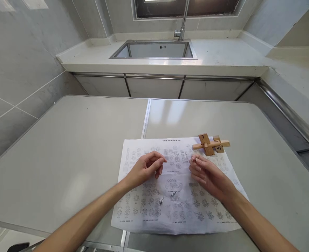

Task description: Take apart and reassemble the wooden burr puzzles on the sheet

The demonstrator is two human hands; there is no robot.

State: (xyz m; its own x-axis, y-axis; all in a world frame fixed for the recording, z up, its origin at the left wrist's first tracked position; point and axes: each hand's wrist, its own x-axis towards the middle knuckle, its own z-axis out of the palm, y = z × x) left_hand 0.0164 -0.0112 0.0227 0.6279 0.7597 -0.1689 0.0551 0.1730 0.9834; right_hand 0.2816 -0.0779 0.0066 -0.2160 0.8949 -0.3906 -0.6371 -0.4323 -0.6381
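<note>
Puzzle (wooden, crossed pieces) sits at the far right of the sheet on the table, just beyond the right hand, whose fingers are loosely spread and empty. Left hand hovers mid-sheet, fingers half curled, holding nothing.

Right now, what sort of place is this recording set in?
Most likely a home kitchen: a steel sink with a tap is set in a white counter, with cabinet doors below and grey tiled walls. A pale table stands in front, bearing a printed sheet and a wooden puzzle.
</note>
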